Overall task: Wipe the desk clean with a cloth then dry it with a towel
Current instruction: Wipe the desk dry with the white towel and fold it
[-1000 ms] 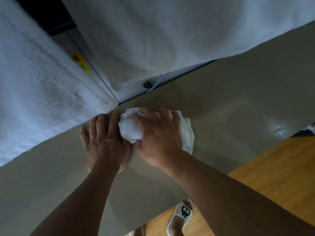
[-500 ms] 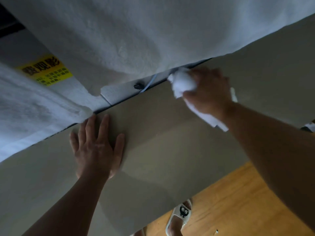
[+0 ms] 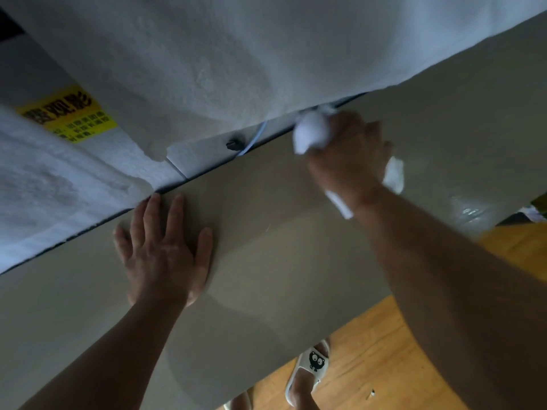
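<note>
One cloth (image 3: 310, 134) bunched in right hand (image 3: 350, 153), far across desk (image 3: 266, 232).

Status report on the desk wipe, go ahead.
Left hand flat on desk. Right hand grips white cloth at desk's far edge. Hanging towel close above it.

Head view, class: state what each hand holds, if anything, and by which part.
The right hand grips the white cloth bunched round its middle, ends poking out. The left hand holds nothing; it rests flat on the desk.
</note>
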`<control>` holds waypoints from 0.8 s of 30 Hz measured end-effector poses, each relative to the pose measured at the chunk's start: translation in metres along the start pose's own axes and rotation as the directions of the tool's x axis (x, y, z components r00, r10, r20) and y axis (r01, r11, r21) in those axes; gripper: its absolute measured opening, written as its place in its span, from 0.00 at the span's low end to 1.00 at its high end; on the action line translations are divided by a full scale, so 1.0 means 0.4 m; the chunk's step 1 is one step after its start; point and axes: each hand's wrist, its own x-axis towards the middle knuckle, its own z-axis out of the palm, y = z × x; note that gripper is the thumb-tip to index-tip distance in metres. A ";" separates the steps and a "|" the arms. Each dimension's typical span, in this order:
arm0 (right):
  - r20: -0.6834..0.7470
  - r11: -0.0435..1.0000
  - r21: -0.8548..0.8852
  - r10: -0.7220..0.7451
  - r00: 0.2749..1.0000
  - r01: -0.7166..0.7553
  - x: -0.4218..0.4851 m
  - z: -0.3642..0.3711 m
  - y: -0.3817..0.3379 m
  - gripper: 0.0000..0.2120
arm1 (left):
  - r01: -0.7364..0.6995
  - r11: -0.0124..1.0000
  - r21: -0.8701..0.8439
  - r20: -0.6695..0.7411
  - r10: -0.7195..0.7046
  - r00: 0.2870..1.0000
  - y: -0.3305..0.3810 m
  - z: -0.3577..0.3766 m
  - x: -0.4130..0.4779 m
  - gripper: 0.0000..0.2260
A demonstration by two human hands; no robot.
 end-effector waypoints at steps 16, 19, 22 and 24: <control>-0.038 0.982 -0.038 -0.185 0.982 0.184 -0.134 -0.049 0.242 0.27 | 0.025 0.999 -0.046 0.029 -0.024 0.999 0.029 -0.022 0.016 0.35; -0.049 1.000 -0.009 -0.024 0.999 0.024 -0.025 -0.084 0.336 0.27 | -0.161 0.986 -0.045 -0.016 0.160 0.987 0.097 -0.026 0.031 0.31; -0.057 0.997 0.037 0.072 0.996 -0.070 0.031 -0.095 0.375 0.26 | -0.331 0.939 -0.096 -0.082 0.324 0.943 0.214 -0.009 0.051 0.31; -0.082 0.996 0.042 0.087 0.993 -0.083 0.036 -0.092 0.368 0.24 | -0.366 0.922 -0.126 -0.105 0.354 0.929 0.299 -0.001 0.073 0.31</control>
